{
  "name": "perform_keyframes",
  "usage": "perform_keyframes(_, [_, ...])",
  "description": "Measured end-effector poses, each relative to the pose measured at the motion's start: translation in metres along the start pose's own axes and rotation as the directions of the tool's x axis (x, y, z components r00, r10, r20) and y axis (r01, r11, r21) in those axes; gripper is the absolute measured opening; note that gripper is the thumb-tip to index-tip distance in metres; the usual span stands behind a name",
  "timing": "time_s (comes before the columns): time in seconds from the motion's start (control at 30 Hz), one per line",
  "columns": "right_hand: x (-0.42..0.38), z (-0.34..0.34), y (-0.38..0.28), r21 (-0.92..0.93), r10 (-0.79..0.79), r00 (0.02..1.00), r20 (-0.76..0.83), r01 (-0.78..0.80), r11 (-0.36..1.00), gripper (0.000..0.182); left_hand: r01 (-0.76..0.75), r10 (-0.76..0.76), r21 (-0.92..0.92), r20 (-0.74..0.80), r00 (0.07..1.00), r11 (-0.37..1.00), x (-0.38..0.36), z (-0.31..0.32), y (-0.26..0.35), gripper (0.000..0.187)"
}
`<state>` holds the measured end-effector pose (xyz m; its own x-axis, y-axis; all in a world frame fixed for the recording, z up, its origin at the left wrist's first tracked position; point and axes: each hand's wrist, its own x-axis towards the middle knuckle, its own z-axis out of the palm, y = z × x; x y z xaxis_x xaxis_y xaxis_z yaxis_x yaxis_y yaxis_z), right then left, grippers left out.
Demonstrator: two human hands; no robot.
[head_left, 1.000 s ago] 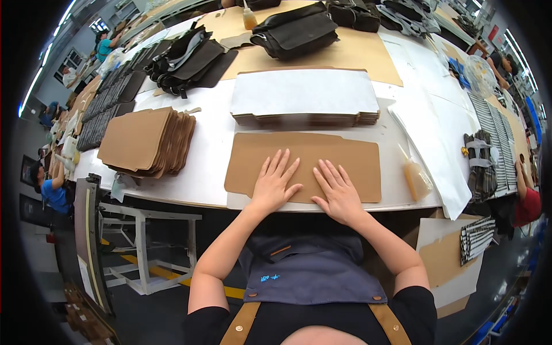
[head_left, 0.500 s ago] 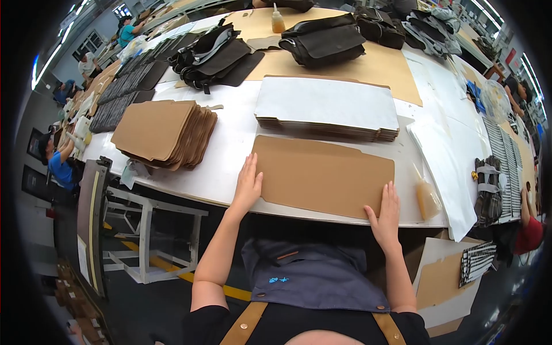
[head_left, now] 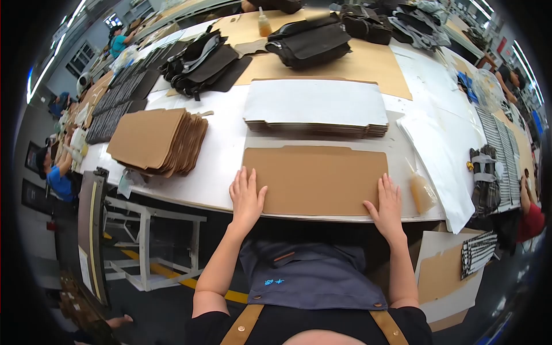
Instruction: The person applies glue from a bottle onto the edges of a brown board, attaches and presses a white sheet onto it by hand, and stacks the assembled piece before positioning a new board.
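Observation:
A flat brown panel [head_left: 315,181], like card or leather, lies at the table's front edge. At its left end rests my left hand [head_left: 247,195], fingers stretched out and thumb on the panel. My right hand [head_left: 387,208] lies at the opposite end, also flat with the thumb apart. Neither hand wraps round anything. Just behind the panel sits a stack of similar pieces [head_left: 316,103] with a white top face. A squeeze bottle of amber liquid [head_left: 422,192] lies to the right of my right hand.
Brown panels form a pile [head_left: 150,141] at the left. Black bags [head_left: 309,41] stand along the back. A white sheet [head_left: 440,167] hangs over the right edge. A white metal frame [head_left: 144,241] stands below left. Co-workers sit at both sides, one in a blue shirt [head_left: 59,181].
The brown panel has turned slightly and now lies nearly parallel to the table's front edge. Both hands stay at its ends. The whole view has shifted a little.

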<state>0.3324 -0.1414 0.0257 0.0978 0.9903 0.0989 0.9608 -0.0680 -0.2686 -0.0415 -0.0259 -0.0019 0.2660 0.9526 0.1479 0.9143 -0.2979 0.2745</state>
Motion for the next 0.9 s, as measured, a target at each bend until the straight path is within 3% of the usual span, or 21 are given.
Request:
perform_keyframes(0.1, [0.033,0.001,-0.022,-0.002,-0.113,0.99,-0.084,0.113,0.994,0.072,-0.144,0.155,0.099,-0.109,0.982,0.985,0.034,-0.001,0.029,0.061])
perform_keyframes(0.2, [0.084,0.026,-0.054,0.14,-0.271,0.96,-0.076,0.279,0.95,0.07,-0.341,0.334,-0.068,-0.09,0.938,0.938,0.072,0.041,0.06,0.059])
perform_keyframes(0.23, [0.091,0.041,-0.057,0.099,-0.307,0.948,-0.086,0.315,0.944,0.07,-0.392,0.385,-0.124,-0.078,0.92,0.911,0.081,0.05,0.068,0.059])
perform_keyframes(0.27, [0.097,0.057,-0.058,0.058,-0.346,0.934,-0.091,0.352,0.934,0.07,-0.429,0.43,0.058,0.001,0.903,0.901,0.08,0.055,0.073,0.06])
perform_keyframes(0.3, [0.101,0.064,-0.057,0.019,-0.388,0.917,-0.092,0.391,0.92,0.07,-0.425,0.424,0.05,0.017,0.905,0.904,0.079,0.053,0.073,0.061])
perform_keyframes(0.47, [0.071,0.039,-0.005,-0.05,-0.104,0.99,-0.093,0.1,0.994,0.074,-0.387,0.384,0.041,0.068,0.921,0.921,0.062,0.022,0.005,0.065])
perform_keyframes(0.57, [0.05,0.023,0.017,-0.004,-0.015,0.998,-0.062,0.014,1.0,0.074,-0.348,0.341,0.048,0.107,0.934,0.936,0.043,-0.006,-0.051,0.066])
perform_keyframes(0.77, [0.031,0.013,0.024,0.001,-0.131,0.991,-0.01,0.131,0.991,0.069,-0.43,0.411,0.052,0.213,0.887,0.901,0.029,-0.028,-0.086,0.073])
perform_keyframes(0.9, [0.036,0.002,0.019,0.018,-0.139,0.989,0.048,0.139,0.99,0.071,-0.516,0.497,-0.014,0.292,0.817,0.857,0.034,-0.035,-0.096,0.089])
